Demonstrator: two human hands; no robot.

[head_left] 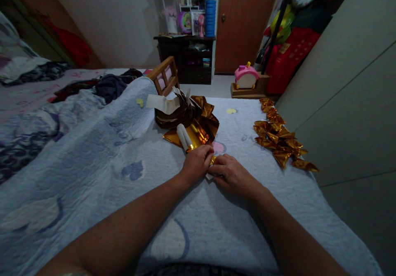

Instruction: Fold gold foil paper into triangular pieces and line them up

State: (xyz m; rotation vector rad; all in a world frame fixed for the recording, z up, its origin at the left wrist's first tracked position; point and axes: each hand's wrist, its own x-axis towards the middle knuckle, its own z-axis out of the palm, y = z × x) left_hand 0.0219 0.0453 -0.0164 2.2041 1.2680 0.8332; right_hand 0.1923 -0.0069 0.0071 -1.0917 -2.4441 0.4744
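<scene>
My left hand (198, 159) and my right hand (230, 173) meet on the light blue quilt (102, 160), fingers pinched together on a small piece of gold foil paper (213, 159) that shows between them. Just beyond my hands lies a loose stack of gold foil sheets (198, 125) with a white roll (184, 136) resting on it. To the right, a row of several folded gold pieces (280, 138) runs along the quilt near the wall.
A wooden chair back (163, 76) stands past the bed's end. Crumpled clothes (108, 86) lie at the left. A dark shelf unit (188, 55), a brown door (244, 20) and a pink toy (246, 76) are at the far end. A pale wall (349, 82) flanks the right.
</scene>
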